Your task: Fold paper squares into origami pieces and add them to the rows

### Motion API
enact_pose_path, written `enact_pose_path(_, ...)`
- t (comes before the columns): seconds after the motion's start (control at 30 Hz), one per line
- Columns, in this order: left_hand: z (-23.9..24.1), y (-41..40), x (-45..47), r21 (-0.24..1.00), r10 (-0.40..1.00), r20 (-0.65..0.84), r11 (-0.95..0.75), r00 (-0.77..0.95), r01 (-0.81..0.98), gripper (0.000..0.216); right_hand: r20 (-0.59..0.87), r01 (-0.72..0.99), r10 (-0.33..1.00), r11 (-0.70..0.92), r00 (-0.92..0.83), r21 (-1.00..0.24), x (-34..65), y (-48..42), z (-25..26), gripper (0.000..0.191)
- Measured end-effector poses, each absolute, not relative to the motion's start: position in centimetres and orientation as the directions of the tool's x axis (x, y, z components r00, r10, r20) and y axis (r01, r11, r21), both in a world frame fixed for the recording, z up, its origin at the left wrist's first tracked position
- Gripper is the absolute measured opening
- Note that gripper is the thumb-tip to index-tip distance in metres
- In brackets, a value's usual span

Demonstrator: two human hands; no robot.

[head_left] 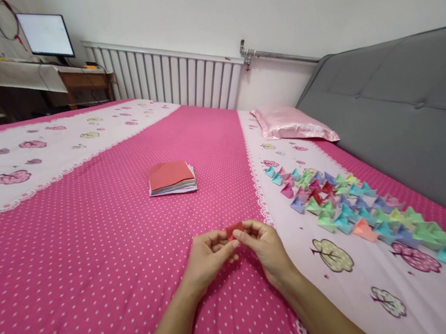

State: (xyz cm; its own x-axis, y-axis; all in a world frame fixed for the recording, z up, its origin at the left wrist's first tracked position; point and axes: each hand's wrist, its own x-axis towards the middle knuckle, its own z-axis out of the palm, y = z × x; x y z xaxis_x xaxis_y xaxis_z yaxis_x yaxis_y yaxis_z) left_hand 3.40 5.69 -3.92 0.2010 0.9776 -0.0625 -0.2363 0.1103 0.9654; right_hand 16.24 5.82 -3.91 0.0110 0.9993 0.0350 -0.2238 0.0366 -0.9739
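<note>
A small folded piece of red paper is pinched between my two hands, just above the pink dotted bedspread. My left hand grips its left side, fingers curled beneath. On the other side, my right hand holds it with the thumb pressed on its front. The paper's lower part is hidden by my fingers. Beyond my hands lies a stack of square coloured paper, a red sheet on top. To the right, rows of folded paper boats in several colours spread over the white floral strip.
A pink pillow rests near the grey padded headboard on the right. Past the bed's far edge are a white radiator and a desk with a lit monitor.
</note>
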Motion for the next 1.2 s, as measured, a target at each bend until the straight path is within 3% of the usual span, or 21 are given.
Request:
enact_pose_path(0.47,-4.78,5.95,3.18,0.987,0.958,-0.050,0.090,0.282,-0.133,0.029,0.113,-0.075,0.993,0.114,0.019,-0.991,16.70,5.76,-3.66,0.016)
enact_pose_path(0.87,-4.54,5.70,3.33,0.978,0.953,-0.070,0.124,0.295,-0.168,0.029,0.012,-0.177,1.000,0.013,0.004,-0.984,16.73,5.94,-3.84,0.023)
enact_pose_path(1.2,-4.37,5.51,3.37,0.977,0.935,-0.081,0.144,0.345,-0.159,0.027,0.075,-0.189,0.993,0.091,0.088,-0.978,16.83,6.06,-3.84,0.025)
